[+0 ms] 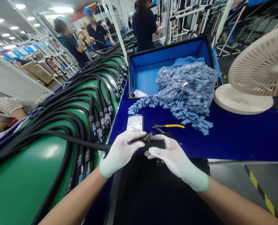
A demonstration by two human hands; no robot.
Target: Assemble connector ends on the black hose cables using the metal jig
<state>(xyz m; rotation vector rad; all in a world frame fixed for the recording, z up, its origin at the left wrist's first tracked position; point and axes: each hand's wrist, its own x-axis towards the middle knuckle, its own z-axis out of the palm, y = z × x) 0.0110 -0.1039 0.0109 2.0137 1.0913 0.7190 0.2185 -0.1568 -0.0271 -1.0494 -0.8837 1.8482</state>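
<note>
My left hand (123, 150), in a white glove with a green cuff, is closed around a thick black hose (94, 145) near its end. A dark fitting with silver, coil-like rings (149, 136) sticks out past its fingertips. From the right, my gloved right hand (172, 153) curls its fingers and thumb about the hose's end, beside the rings. A dark piece lies between that thumb and fingers, its details hidden. Just beyond the hands are a white metal block (134, 122) and yellow-handled pincers (174, 126) on the blue table (235, 134).
Many black hoses with blue-marked ends lie on a green conveyor (45, 153) at left. A blue bin (141, 75), a plastic bag of blue pieces (188, 82) and loose blue pieces (200, 123) sit ahead. A fan (244, 100) stands right. Several people work beyond.
</note>
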